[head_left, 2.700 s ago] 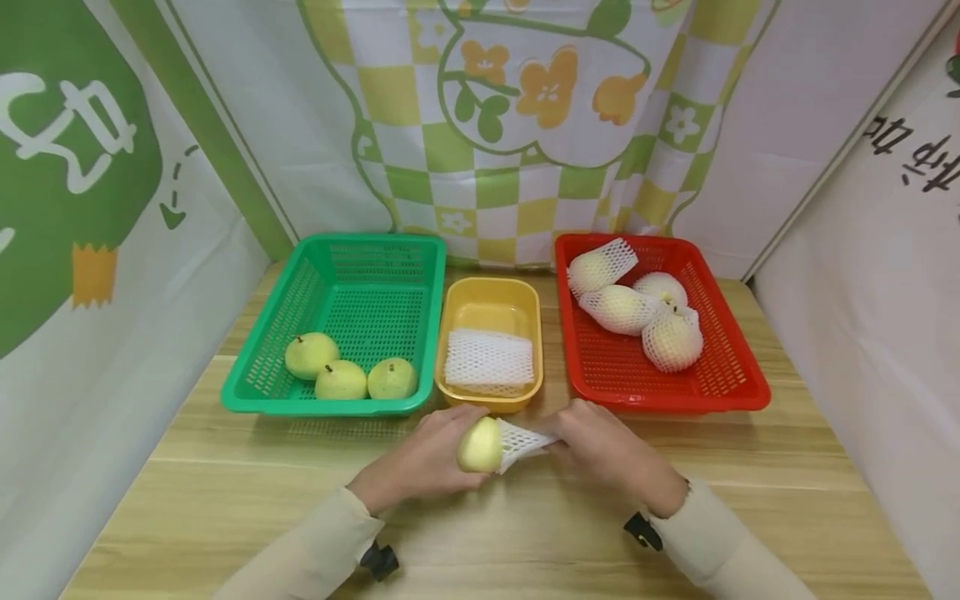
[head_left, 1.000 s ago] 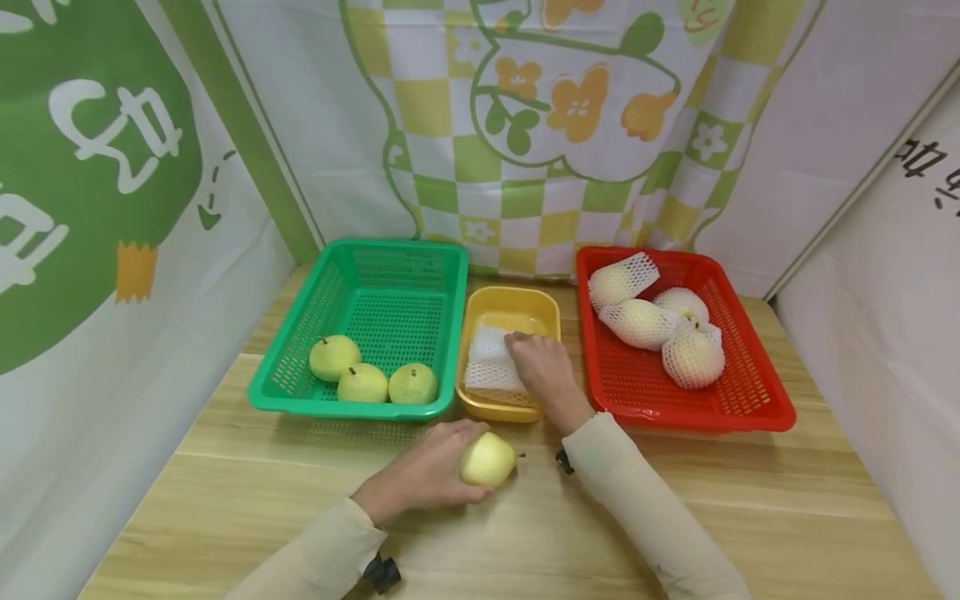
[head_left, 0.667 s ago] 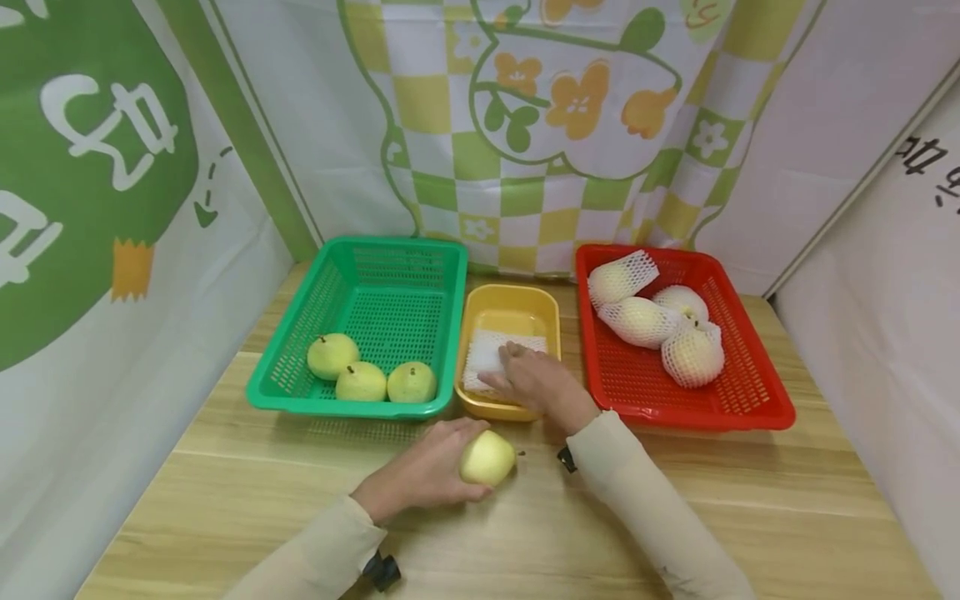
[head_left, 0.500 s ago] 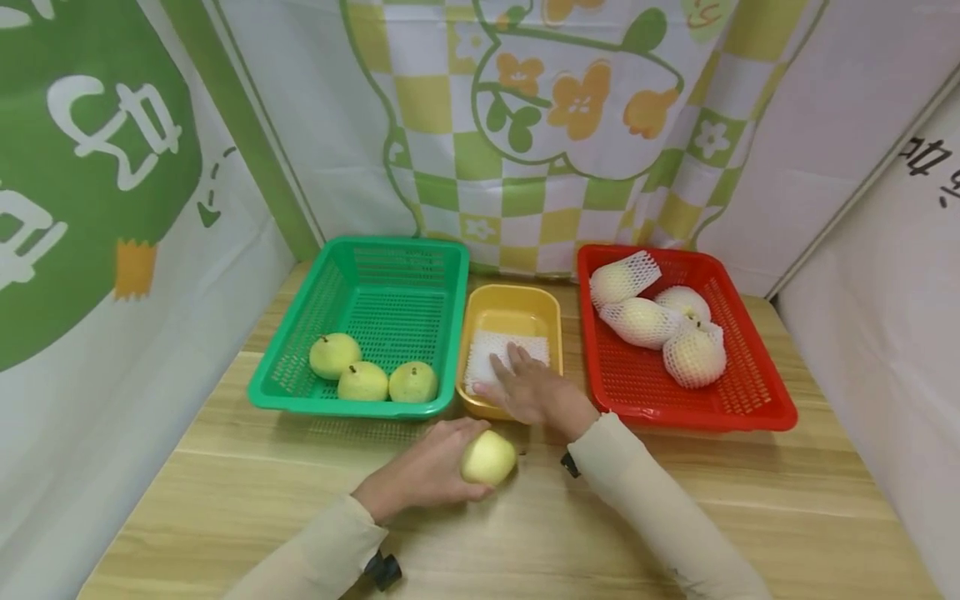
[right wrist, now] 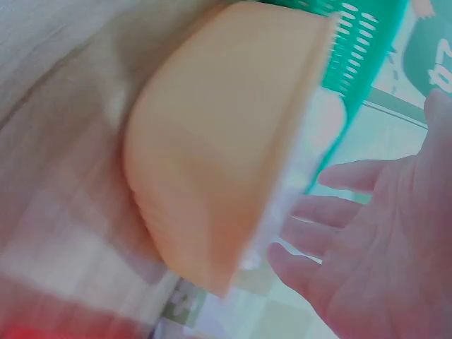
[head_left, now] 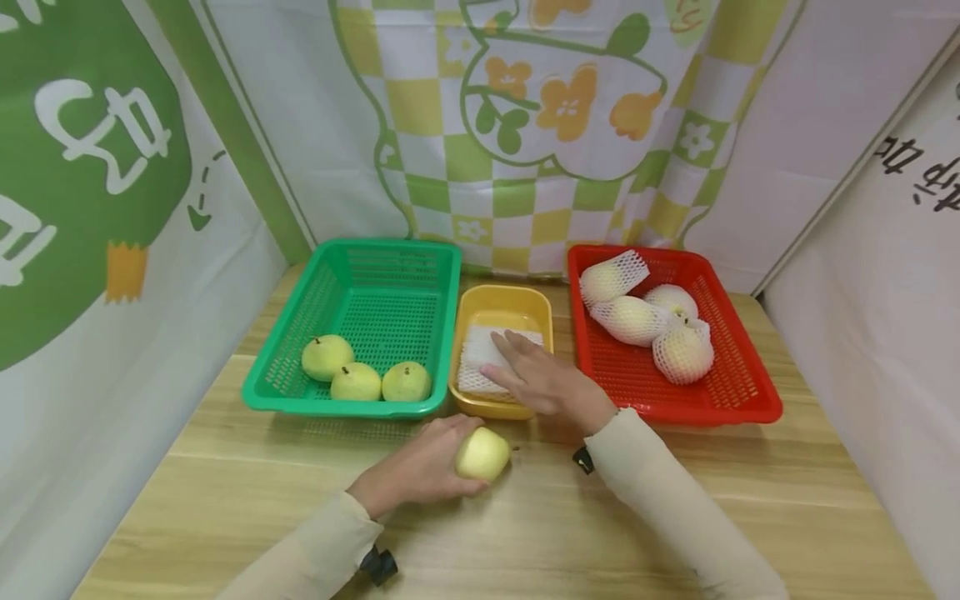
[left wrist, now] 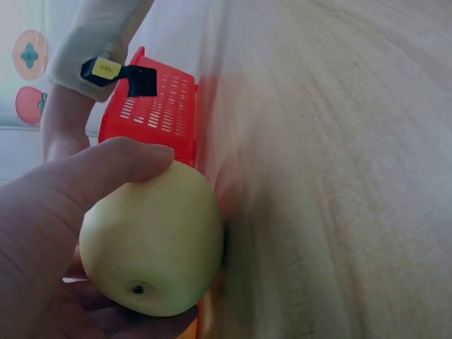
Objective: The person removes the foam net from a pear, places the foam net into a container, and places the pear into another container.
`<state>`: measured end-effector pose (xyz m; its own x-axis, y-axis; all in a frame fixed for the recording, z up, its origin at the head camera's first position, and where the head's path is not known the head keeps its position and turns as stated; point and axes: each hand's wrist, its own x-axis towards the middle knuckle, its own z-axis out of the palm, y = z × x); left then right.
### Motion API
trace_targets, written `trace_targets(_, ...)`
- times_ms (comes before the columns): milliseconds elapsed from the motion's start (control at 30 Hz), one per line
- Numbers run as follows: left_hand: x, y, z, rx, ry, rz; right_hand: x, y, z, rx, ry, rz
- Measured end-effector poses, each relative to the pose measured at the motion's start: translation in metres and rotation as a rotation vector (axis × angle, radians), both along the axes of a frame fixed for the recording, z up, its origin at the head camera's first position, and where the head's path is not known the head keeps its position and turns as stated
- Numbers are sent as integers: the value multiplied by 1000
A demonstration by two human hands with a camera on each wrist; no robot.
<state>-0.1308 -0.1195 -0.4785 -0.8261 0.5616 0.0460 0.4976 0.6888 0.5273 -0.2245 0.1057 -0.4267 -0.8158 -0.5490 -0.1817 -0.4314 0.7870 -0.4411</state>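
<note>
Left hand [head_left: 420, 468] grips a bare pear [head_left: 482, 456] over the desk [head_left: 480, 550], just outside the yellow tray's [head_left: 489, 408] near edge. Right hand [head_left: 547, 377], fingers extended, reaches over foam nets [head_left: 472, 362] inside; contact unclear. Apparently fetching a net; next calls for pinching one free.

Yellow pear [head_left: 482, 455], held sideways, white mesh netting [head_left: 474, 360]

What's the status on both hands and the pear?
Left hand gripping pear, no net on it. Right hand at foam nets in yellow tray, fingers spread, gripping none. Nothing visibly in the way.
</note>
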Motion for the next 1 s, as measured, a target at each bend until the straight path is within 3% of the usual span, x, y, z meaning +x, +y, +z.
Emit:
trace_targets(267, 0, 0, 3, -25, -27, 1, 16, 26, 37, -42, 120, -22)
trace_targets(400, 1, 0, 5, -20, -43, 1, 18, 46, 44, -3, 203, -11)
trace_targets(533, 2, 1, 5, -24, -46, -1, 21, 65, 37, 50, 283, -4)
trace_targets(700, 3, 2, 5, -40, -39, -2, 26, 82, 15, 88, 303, -11)
trace_targets(1000, 2, 3, 5, -34, -57, 9, 29, 89, -11, 83, 401, 26)
